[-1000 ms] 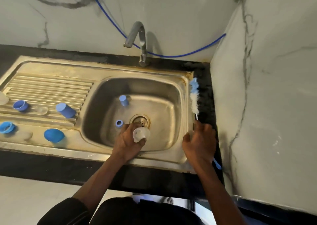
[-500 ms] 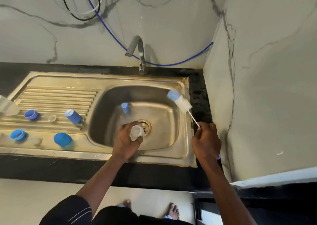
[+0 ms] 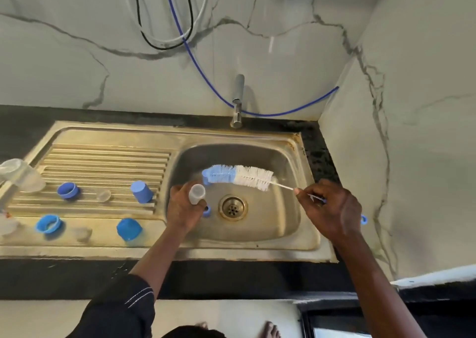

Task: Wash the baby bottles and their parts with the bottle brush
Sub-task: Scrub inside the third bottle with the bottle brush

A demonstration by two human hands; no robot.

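Bottle brush [image 3: 238, 177] hangs over the sink [image 3: 307, 237], its wire handle pinched in my right grip [image 3: 332, 208]; my left grip [image 3: 183, 210] curls round a clear bottle [image 3: 197, 193].

My left arm wears a dark sleeve [image 3: 123, 309], almost black, gathered just below the elbow, with thin white stripes slanting across the cloth. My right forearm [image 3: 373, 281] is uncovered as far as I can see. My left hand [image 3: 184, 208] and right hand [image 3: 332, 208] are bare, and so are my feet [image 3: 271, 330].

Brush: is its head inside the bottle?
No, the brush lies wholly outside the bottle that the left hand holds over the sink.
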